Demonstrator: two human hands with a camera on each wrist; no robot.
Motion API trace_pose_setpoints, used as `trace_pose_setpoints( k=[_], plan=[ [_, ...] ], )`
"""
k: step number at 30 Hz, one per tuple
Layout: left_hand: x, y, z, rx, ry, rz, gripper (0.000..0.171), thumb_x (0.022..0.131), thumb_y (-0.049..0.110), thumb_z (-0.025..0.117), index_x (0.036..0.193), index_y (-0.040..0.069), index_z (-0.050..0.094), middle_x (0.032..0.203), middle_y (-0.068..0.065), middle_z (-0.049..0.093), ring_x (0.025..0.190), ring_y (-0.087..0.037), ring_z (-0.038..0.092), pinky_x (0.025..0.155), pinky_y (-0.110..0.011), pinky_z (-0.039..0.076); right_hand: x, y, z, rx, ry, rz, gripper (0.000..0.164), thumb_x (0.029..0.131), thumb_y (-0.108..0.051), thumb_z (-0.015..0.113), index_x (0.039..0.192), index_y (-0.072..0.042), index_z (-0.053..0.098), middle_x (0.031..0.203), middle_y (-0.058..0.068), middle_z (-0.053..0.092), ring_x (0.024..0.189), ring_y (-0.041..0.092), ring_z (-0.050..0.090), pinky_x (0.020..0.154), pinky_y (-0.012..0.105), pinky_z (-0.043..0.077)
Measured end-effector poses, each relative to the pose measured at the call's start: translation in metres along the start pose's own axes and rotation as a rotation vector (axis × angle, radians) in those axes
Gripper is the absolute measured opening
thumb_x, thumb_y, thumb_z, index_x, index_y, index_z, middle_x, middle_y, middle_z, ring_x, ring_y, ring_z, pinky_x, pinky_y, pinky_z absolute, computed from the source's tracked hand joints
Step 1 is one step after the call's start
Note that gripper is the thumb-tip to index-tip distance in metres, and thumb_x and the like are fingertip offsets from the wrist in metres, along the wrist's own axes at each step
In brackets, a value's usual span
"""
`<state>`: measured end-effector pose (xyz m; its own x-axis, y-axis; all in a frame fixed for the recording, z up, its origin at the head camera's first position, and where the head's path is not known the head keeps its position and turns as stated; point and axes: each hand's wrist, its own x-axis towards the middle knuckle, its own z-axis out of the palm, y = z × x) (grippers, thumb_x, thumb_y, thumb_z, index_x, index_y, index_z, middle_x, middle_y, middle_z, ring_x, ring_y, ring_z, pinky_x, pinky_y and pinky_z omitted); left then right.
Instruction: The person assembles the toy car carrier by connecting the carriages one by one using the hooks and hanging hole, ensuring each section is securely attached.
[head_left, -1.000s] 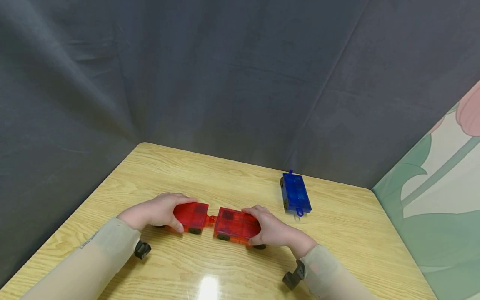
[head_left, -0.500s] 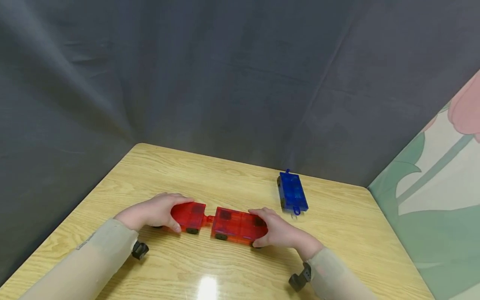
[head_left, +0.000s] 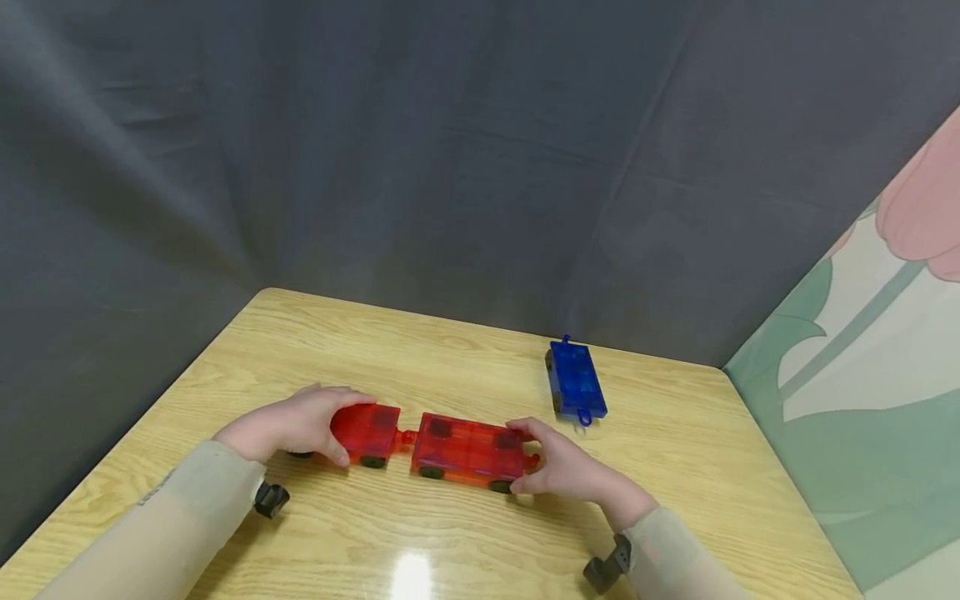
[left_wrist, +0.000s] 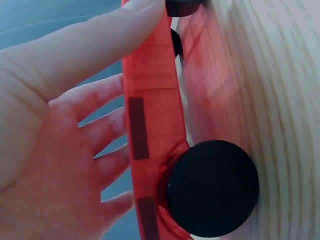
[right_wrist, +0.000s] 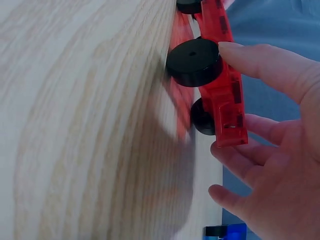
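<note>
Two flat red translucent toy wagons with black wheels stand in line on the wooden table, a small red coupling (head_left: 407, 437) between them. My left hand (head_left: 300, 425) grips the left red wagon (head_left: 381, 427), thumb on its near side and fingers over its far side; the left wrist view shows the thumb along the wagon's side edge (left_wrist: 150, 80). My right hand (head_left: 558, 467) is at the right end of the other red wagon (head_left: 468, 450). Its thumb touches the near side by a wheel (right_wrist: 195, 62), while the other fingers extend loosely past the end.
Farther back on the right stands a blue toy wagon (head_left: 576, 379), a ring at its near end. Dark grey cloth (head_left: 420, 167) hangs behind and left of the table (head_left: 450, 533). A flower-patterned wall (head_left: 862, 400) borders the right.
My right hand has slid rightward along its red wagon to the end, uncovering that end and its hook. My left hand keeps its hold. The whole head view has shifted slightly.
</note>
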<state>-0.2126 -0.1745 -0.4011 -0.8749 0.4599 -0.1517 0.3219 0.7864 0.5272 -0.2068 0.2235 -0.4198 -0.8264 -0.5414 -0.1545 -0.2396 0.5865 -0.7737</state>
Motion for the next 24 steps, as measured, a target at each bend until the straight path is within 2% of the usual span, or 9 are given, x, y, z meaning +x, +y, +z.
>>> trace_pose_setpoints(
  k=[5, 9, 12, 15, 19, 22, 24],
  plan=[
    [0.001, 0.003, -0.003, 0.047, -0.012, 0.015, 0.091, 0.065, 0.031, 0.093, 0.143, 0.010, 0.052, 0.140, -0.013, 0.053, 0.131, -0.040, 0.042, 0.110, -0.066, 0.012, -0.001, 0.000, 0.002, 0.039, 0.005, 0.014, 0.082, 0.078, -0.017, 0.086, 0.146, -0.006, 0.042, 0.141, 0.010, 0.048, 0.131, 0.037, 0.041, 0.105, 0.060, 0.034],
    [0.003, 0.017, -0.005, 0.078, -0.004, 0.053, 0.092, 0.069, 0.038, 0.090, 0.145, 0.006, 0.049, 0.144, -0.015, 0.048, 0.136, -0.041, 0.036, 0.111, -0.065, 0.011, -0.003, 0.002, 0.004, 0.050, 0.010, 0.007, 0.083, 0.078, -0.017, 0.086, 0.147, -0.005, 0.041, 0.140, 0.010, 0.049, 0.129, 0.036, 0.043, 0.103, 0.057, 0.037],
    [0.009, 0.036, -0.001, 0.094, 0.016, 0.101, 0.090, 0.073, 0.040, 0.088, 0.146, 0.006, 0.048, 0.147, -0.014, 0.046, 0.138, -0.039, 0.034, 0.112, -0.061, 0.015, -0.004, 0.004, 0.005, 0.060, 0.017, -0.005, 0.084, 0.078, -0.015, 0.086, 0.147, -0.005, 0.039, 0.139, 0.010, 0.049, 0.127, 0.035, 0.044, 0.100, 0.053, 0.042],
    [0.018, 0.061, 0.009, 0.106, 0.033, 0.142, 0.088, 0.076, 0.042, 0.085, 0.149, 0.011, 0.046, 0.151, -0.009, 0.042, 0.139, -0.034, 0.034, 0.113, -0.056, 0.019, -0.005, 0.005, 0.006, 0.075, 0.018, -0.001, 0.085, 0.078, -0.014, 0.085, 0.148, -0.005, 0.038, 0.140, 0.011, 0.048, 0.126, 0.035, 0.044, 0.098, 0.049, 0.045],
    [0.035, 0.095, 0.029, 0.070, 0.032, 0.174, 0.088, 0.078, 0.043, 0.084, 0.151, 0.017, 0.043, 0.154, -0.004, 0.038, 0.140, -0.030, 0.033, 0.113, -0.052, 0.022, -0.006, 0.005, 0.006, 0.098, 0.023, 0.010, 0.085, 0.079, -0.013, 0.084, 0.149, -0.004, 0.036, 0.141, 0.012, 0.048, 0.126, 0.036, 0.046, 0.098, 0.049, 0.046],
    [0.049, 0.114, 0.045, 0.059, 0.036, 0.202, 0.088, 0.077, 0.044, 0.084, 0.150, 0.016, 0.044, 0.153, -0.004, 0.040, 0.139, -0.029, 0.035, 0.112, -0.052, 0.026, -0.006, 0.006, 0.006, 0.109, 0.029, 0.006, 0.086, 0.079, -0.013, 0.084, 0.149, -0.003, 0.035, 0.141, 0.012, 0.049, 0.126, 0.036, 0.047, 0.099, 0.050, 0.045],
    [0.058, 0.121, 0.055, 0.062, 0.041, 0.212, 0.088, 0.077, 0.046, 0.083, 0.149, 0.015, 0.045, 0.152, -0.004, 0.041, 0.138, -0.029, 0.037, 0.112, -0.052, 0.027, -0.005, 0.006, 0.007, 0.117, 0.027, 0.006, 0.087, 0.079, -0.013, 0.084, 0.150, -0.004, 0.034, 0.141, 0.012, 0.049, 0.127, 0.036, 0.047, 0.099, 0.050, 0.045]
  ],
)
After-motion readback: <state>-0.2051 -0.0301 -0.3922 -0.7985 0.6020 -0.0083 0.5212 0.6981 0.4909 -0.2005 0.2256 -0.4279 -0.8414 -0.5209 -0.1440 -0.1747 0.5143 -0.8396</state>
